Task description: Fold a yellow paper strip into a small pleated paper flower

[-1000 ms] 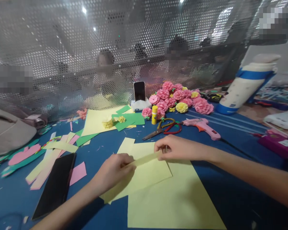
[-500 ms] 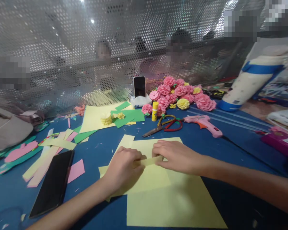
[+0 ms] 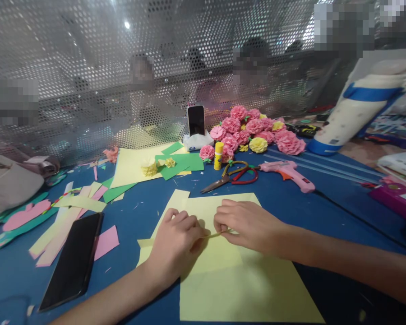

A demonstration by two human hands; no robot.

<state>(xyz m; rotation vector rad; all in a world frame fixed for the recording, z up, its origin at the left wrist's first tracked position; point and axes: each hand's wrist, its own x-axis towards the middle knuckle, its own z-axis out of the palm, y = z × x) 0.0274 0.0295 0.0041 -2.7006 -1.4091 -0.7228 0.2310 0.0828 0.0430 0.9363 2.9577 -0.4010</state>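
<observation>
My left hand (image 3: 175,242) and my right hand (image 3: 246,224) pinch the two ends of a narrow yellow paper strip (image 3: 214,234), held edge-on just above the table. The hands are close together. Under them lie two overlapping yellow paper sheets (image 3: 237,289) on the blue tabletop (image 3: 325,216). Both hands have their fingers closed on the strip.
A black phone (image 3: 72,262) lies flat at the left beside pink and yellow paper scraps (image 3: 59,225). Behind the sheets are scissors (image 3: 228,177), a pink glue gun (image 3: 287,174), a yellow glue stick (image 3: 218,155), pink paper flowers (image 3: 253,133), a standing phone (image 3: 196,122) and a white-blue bottle (image 3: 357,108).
My hands have drawn closer together and lower towards the sheets. The strip has turned from flat-on to edge-on and looks much shorter between the fingers.
</observation>
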